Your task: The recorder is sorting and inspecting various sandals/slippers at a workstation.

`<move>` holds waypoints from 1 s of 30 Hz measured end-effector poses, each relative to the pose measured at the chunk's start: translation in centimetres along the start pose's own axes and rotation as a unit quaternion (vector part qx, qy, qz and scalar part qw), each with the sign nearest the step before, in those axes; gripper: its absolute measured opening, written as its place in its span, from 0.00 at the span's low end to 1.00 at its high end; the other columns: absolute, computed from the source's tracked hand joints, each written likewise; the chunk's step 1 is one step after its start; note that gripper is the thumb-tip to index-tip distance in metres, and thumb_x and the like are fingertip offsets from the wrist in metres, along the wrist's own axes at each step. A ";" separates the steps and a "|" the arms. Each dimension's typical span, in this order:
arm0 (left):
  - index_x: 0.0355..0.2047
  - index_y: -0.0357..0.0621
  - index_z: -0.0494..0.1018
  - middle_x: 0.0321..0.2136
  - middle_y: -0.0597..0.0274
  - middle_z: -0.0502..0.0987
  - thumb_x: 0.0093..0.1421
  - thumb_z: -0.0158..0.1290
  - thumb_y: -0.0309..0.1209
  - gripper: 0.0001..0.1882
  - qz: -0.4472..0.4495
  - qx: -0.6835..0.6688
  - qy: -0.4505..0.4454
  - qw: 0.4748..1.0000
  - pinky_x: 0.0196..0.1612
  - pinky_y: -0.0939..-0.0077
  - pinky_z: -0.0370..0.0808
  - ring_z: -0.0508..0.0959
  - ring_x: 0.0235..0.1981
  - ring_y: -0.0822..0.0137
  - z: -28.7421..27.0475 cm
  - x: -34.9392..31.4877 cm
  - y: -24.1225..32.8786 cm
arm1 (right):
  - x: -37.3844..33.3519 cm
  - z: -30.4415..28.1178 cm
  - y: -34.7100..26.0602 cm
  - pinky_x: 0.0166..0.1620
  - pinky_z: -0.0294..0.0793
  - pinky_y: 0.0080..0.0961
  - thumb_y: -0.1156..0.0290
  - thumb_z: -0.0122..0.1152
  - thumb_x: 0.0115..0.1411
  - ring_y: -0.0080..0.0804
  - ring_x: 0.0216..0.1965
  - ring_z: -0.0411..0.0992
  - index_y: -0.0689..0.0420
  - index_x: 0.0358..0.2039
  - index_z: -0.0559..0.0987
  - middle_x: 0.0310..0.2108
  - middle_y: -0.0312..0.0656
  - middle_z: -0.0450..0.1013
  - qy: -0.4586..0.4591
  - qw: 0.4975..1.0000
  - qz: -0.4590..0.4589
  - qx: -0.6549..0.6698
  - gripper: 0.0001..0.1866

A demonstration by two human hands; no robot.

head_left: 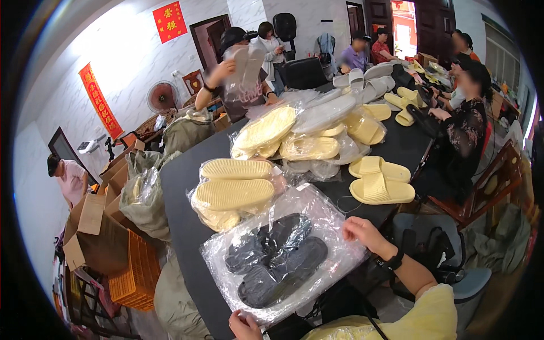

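Black slippers [280,275] lie in or under clear plastic bag [218,266] on dark table [180,212]; cannot tell which. Right hand [364,233], at bag's 3 o'clock, fingers curled, gripping its edge. Left hand [245,327], at 7 o'clock, fingertips at near corner; cannot tell whether gripping. Around bag: bagged yellow slippers [235,191] at 11 o'clock, loose yellow pair [381,184] at 2, heap of slippers [317,116] at 12, orange basket [136,275] at 9, past table edge.

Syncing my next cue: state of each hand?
Left hand: at the near corner of the clear plastic slipper bag; grip unclear.
Right hand: closed, pinching the bag's right edge.
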State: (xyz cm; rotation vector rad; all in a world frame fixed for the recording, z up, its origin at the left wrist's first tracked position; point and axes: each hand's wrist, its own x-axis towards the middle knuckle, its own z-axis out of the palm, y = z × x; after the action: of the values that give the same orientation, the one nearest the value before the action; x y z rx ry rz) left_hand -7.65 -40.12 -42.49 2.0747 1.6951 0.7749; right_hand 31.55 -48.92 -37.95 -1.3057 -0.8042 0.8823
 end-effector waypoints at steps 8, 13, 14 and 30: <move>0.59 0.29 0.50 0.59 0.37 0.53 0.61 0.43 0.31 0.29 0.143 -0.057 0.024 0.988 0.62 0.60 0.49 0.53 0.61 0.44 1.3 0.9 5.0 | 3.5 -3.0 0.4 0.24 0.66 0.16 0.60 0.45 0.65 0.23 0.21 0.67 0.56 0.49 0.69 0.40 0.42 0.73 -0.171 0.952 0.222 0.124 0.17; 0.62 0.29 0.42 0.63 0.39 0.44 0.64 0.35 0.46 0.36 0.093 0.009 -0.043 0.995 0.64 0.54 0.42 0.45 0.65 0.46 3.1 0.7 4.2 | 6.2 1.8 -2.2 0.30 0.71 0.17 0.67 0.59 0.57 0.23 0.29 0.68 0.55 0.55 0.65 0.46 0.40 0.69 -0.395 0.906 0.149 -0.045 0.26; 0.62 0.29 0.43 0.63 0.39 0.44 0.64 0.35 0.46 0.37 0.089 0.017 -0.038 0.995 0.64 0.54 0.43 0.45 0.65 0.46 3.0 0.6 4.0 | 6.7 3.6 -2.7 0.32 0.71 0.16 0.66 0.61 0.56 0.23 0.32 0.69 0.55 0.55 0.65 0.47 0.40 0.69 -0.419 0.896 0.110 -0.096 0.27; 0.62 0.28 0.43 0.63 0.38 0.45 0.61 0.40 0.51 0.42 0.085 0.047 -0.025 0.995 0.63 0.54 0.44 0.46 0.65 0.45 3.4 0.5 3.9 | 11.2 14.3 1.6 0.38 0.71 0.39 0.59 0.59 0.51 0.49 0.39 0.69 0.63 0.35 0.73 0.36 0.49 0.64 -0.421 0.661 -0.288 -0.550 0.19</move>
State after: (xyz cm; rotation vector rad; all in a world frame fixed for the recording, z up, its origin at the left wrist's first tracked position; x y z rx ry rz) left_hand -2.51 -40.30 -42.81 2.3073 1.5722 0.6977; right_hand 23.79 -32.40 -38.00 -1.3918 -2.6390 0.3618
